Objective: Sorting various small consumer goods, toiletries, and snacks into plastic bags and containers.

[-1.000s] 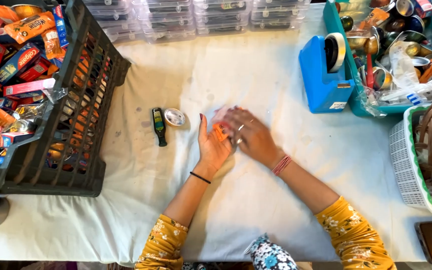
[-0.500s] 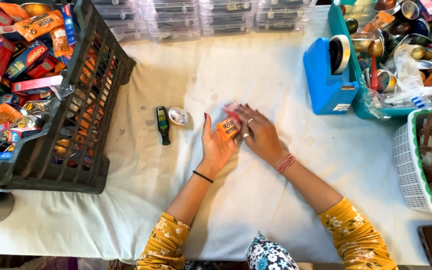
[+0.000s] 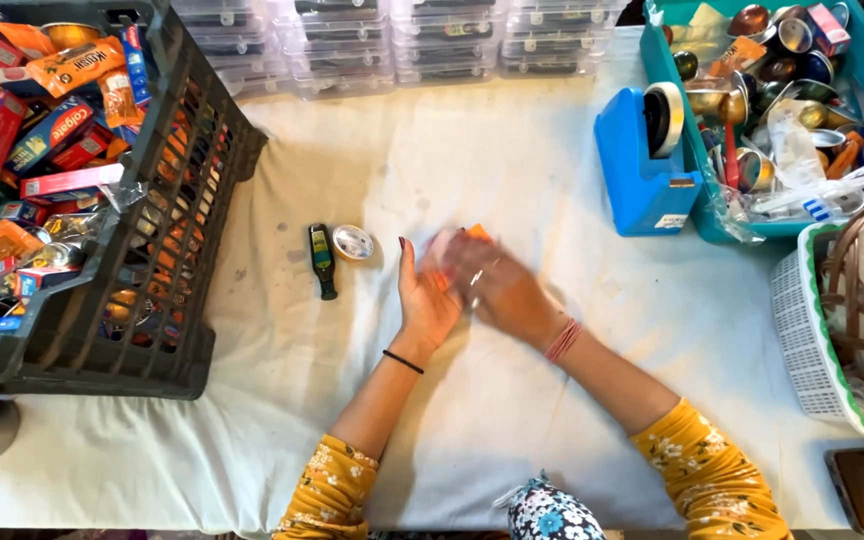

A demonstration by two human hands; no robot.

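At the middle of the cloth-covered worktop (image 3: 512, 160) the left hand (image 3: 424, 298) stands on its edge, palm turned toward the right, fingers straight and spread apart rather than curled. It works as a backstop: a small orange sachet (image 3: 444, 270) lies against the palm, and the upright hand keeps it from sliding away. The right hand (image 3: 500, 288) comes in from the other side and is blurred, so its grip cannot be told; its fingers lie over the sachet and hide most of it, with only an orange corner showing near the fingertips. Whether more than 1 sachet sits between the hands cannot be made out.

Just to the left of the left hand, apart from it, a small dark bottle (image 3: 321, 259) lies on its side next to a round silver tin (image 3: 352, 241), both set down flat where they cannot roll far. Further left a dark plastic crate (image 3: 177, 250) is heaped with boxes and packets. To the right a blue tape dispenser (image 3: 644, 165) stands against a teal bin (image 3: 717, 215) full of small tins and tubes, within easy reach of the right arm, and a white basket (image 3: 802, 330) sits at the edge.
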